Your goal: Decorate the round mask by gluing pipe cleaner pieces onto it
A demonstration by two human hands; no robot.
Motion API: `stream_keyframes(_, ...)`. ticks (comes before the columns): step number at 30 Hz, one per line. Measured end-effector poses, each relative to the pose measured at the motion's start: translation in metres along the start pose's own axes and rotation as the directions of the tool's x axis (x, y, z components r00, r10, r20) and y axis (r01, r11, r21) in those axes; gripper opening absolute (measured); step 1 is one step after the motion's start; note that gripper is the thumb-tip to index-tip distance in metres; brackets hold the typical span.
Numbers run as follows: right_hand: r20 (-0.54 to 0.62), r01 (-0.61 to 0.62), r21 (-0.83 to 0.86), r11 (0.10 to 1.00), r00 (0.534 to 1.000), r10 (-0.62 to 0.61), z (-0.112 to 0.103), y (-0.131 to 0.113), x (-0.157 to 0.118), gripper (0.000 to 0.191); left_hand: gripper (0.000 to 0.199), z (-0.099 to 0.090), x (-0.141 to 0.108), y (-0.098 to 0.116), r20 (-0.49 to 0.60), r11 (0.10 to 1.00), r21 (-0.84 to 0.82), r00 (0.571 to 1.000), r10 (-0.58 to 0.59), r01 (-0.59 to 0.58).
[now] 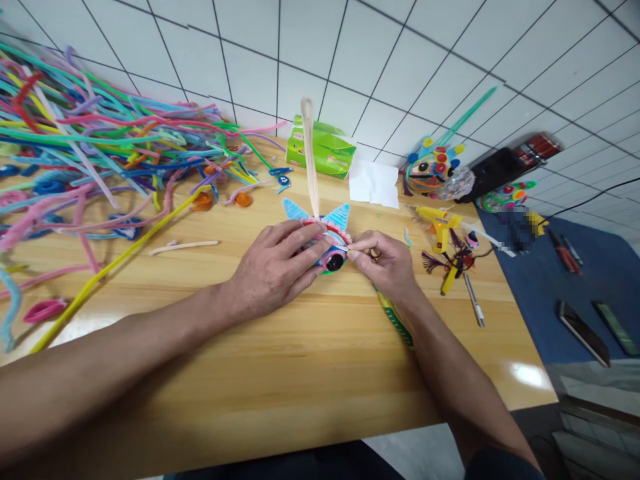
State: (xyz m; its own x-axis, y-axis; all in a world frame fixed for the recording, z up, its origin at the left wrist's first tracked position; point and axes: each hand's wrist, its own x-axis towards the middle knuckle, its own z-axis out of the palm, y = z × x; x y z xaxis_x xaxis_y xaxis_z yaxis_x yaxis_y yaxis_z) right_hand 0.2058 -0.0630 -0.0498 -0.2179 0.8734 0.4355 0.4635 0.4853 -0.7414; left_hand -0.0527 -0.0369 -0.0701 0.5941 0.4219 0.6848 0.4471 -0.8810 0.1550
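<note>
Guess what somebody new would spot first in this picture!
Probably the big rainbow heap of fuzzy sticks, spilling across the left of the wooden table. Next, the little craft face in the middle, with pointy blue ears and a black eye, partly covered by the left hand, the right hand at its side. Then maybe the yellow glue gun towards the right.

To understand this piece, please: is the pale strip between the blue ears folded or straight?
Folded: the pale strip bends round at its far end, its strands running back side by side.

green packet [333, 159], red print, too blurred to read
</note>
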Motion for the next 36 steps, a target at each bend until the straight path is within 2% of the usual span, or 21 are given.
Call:
stream_keyframes(13,-0.026,-0.055,0.030,0.998,0.998,0.056,0.0047,-0.0010,-0.0001,0.012,0.041,0.0017,0.0000,-0.0020,0.004,0.997,-0.062,0.999,-0.034,0.034)
stream_keyframes(22,-0.052,-0.010,0.038,0.999,0.999,0.012,0.0053,-0.0030,-0.0015,0.006,0.039,0.0003,-0.0013,0.0002,0.005,0.999,-0.033,1.000,-0.025,0.025)
stream_keyframes(29,-0.065,-0.053,-0.018,0.998,0.997,0.052,0.0074,-0.0068,-0.0004,0.010,0.040,0.0004,-0.0012,0.0012,0.015,0.999,-0.027,1.000,-0.017,0.017)
stream_keyframes(32,-0.081,-0.088,-0.004,0.996,0.993,0.087,0.0079,-0.0067,-0.0015,0.010,0.039,-0.0004,-0.0004,0.0014,-0.004,1.000,-0.009,1.000,0.006,-0.006)
stream_keyframes(36,-0.102,-0.074,0.028,0.997,0.992,0.077,0.0072,-0.0069,-0.0021,0.007,0.038,-0.0004,-0.0003,0.0011,-0.009,1.000,0.003,1.000,0.008,-0.008)
